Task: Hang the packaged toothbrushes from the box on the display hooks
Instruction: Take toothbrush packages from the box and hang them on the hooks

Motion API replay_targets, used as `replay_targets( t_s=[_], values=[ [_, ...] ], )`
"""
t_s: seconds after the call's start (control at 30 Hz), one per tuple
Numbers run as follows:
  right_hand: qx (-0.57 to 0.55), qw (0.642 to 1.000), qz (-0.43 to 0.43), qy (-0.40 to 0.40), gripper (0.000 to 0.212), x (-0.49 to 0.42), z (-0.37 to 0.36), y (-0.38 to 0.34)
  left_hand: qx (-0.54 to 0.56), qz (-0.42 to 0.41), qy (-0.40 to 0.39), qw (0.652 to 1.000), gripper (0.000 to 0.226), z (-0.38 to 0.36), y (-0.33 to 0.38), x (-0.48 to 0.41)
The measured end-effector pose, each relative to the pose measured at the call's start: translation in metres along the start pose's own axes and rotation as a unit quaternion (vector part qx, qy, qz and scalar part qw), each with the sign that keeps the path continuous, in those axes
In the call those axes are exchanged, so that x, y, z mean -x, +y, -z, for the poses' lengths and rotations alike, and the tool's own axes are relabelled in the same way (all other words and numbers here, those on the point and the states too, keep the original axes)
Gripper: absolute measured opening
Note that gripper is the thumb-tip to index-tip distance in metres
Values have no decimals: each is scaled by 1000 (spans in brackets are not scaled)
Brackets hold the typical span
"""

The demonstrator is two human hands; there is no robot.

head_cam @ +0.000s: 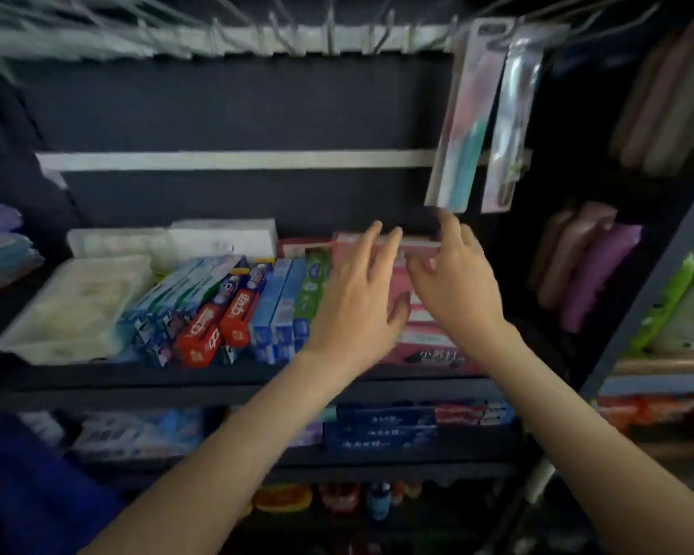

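Two packs (463, 126) are hanging at the far right of the hooks (329, 32), just above a pink box (427, 338) on the shelf (225, 378). The left grip (357, 298) and right grip (457, 282) are hovering over that box, fingers spread, holding nothing. The packs are looking light, stiff and slick, so pinching the card edge near the hang hole is probably the safest hold.

Two limbs, bare to the frame edge: left hand (357, 298) with left forearm (225, 442), from 7 o'clock; right hand (457, 282) with right forearm (577, 414), from 5 o'clock. Fine detail blurred.
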State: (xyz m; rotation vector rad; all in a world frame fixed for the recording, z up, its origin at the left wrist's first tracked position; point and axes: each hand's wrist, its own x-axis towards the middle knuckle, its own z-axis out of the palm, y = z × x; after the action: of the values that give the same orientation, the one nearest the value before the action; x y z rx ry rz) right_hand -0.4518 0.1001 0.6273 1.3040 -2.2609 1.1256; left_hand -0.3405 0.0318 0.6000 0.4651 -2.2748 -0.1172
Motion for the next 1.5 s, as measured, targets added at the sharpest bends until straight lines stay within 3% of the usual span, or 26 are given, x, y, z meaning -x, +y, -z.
replay_targets(
  t_s=[0.2,0.3,0.47,0.7,0.87,1.1,1.27,1.5],
  values=[
    [-48,985,12,-164,52,164,-102,-25,36,111,-126,985,53,-2,-76,218],
    [-51,960,-34,-274,52,240,-163,-27,35,193,-193,961,47,-3,-122,321],
    [-10,892,-94,-441,57,353,-253,-11,17,330,-365,870,42,-8,-180,459],
    [75,767,-158,-618,59,475,-365,49,8,415,-490,767,52,-79,-218,579],
    [165,742,-68,-646,72,529,-445,107,-12,398,-527,751,55,-151,-234,635],
    [382,692,175,-587,93,558,-519,169,5,399,-534,745,54,-227,-244,683],
    [386,731,217,-519,102,563,-527,179,4,384,-534,753,59,-245,-238,690],
    [344,743,211,-534,95,549,-520,180,20,374,-509,775,61,-249,-227,675]
  ],
)
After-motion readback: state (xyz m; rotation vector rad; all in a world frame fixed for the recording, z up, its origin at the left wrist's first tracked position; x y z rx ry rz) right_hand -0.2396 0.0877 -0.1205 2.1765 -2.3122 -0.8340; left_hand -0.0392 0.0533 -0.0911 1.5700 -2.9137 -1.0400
